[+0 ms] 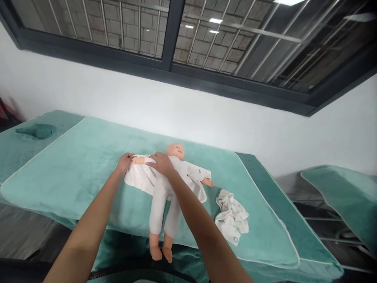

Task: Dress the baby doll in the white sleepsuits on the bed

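Peach plastic doll arm (139,160) lies crosswise, tip toward left hand (125,162), fingers pinching white cloth garment (138,178); right hand (161,163) clamped around arm.

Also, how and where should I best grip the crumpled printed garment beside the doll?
Probably by the bunched far end of the printed garment, from above and the right: folds there offer something to pinch, the near end looks flatter, and the doll's hand lies close on the left.

No text can be read; the faint lettering (97,275) on the dark band (141,269) is illegible.
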Action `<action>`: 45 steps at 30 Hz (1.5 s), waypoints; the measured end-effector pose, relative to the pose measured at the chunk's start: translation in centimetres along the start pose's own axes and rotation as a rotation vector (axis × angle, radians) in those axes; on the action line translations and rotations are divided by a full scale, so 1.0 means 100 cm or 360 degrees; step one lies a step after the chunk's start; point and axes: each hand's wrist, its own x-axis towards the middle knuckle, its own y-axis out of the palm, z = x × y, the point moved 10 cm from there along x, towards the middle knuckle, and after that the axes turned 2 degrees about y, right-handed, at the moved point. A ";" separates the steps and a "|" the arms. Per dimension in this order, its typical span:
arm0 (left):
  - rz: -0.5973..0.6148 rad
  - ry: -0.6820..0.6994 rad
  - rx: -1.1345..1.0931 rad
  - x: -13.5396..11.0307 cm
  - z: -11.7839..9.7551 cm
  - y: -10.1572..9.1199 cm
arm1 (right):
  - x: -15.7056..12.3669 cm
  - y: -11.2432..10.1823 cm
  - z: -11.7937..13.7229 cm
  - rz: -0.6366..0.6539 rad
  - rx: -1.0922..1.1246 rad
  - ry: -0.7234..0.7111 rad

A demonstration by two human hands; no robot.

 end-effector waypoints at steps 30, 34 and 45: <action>-0.0512 -0.0015 -0.0896 -0.068 -0.072 0.012 | 0.018 0.023 0.003 0.0157 -0.0329 0.0397; -0.0569 0.0016 -0.0920 -0.081 -0.078 0.013 | 0.019 0.019 0.001 0.0083 -0.0294 0.0408; -0.0264 0.0166 -0.0546 -0.078 -0.095 0.054 | -0.005 -0.018 0.002 -0.0077 0.0110 0.0158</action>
